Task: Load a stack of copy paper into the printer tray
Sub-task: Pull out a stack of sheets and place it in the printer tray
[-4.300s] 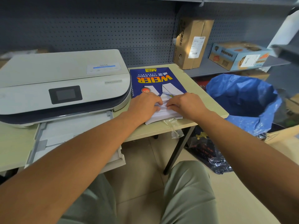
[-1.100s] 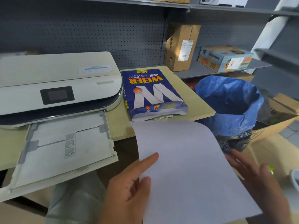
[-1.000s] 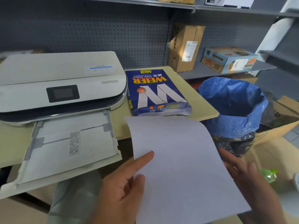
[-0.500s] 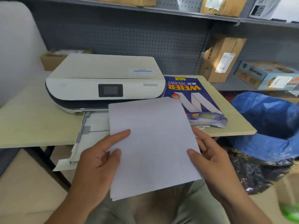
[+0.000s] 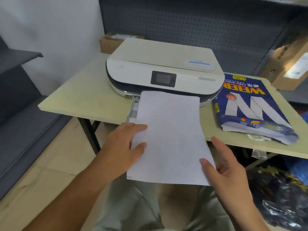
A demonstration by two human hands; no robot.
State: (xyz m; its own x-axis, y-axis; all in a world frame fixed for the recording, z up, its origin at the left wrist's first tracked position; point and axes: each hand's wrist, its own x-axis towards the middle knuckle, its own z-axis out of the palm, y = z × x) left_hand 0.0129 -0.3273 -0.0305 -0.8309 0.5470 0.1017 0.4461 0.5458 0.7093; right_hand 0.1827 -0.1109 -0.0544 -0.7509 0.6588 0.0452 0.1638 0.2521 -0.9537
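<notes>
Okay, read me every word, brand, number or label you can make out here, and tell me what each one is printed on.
"WEIER": big yellow letters, upside down, on the blue paper ream wrapper.
"copy paper": small white text beside it on the same wrapper.
Yellow tag at the wrapper's far edge and yellow tag on its side: too small to read.
Sticker with a blue line on the printer lid: blurred.
White label on the cardboard box: blurred.

A pale table (image 5: 86,97) stands centre; grey pegboard wall (image 5: 191,24) at twelve o'clock, white wall (image 5: 50,22) at ten, tiled floor (image 5: 50,164) at seven.
</notes>
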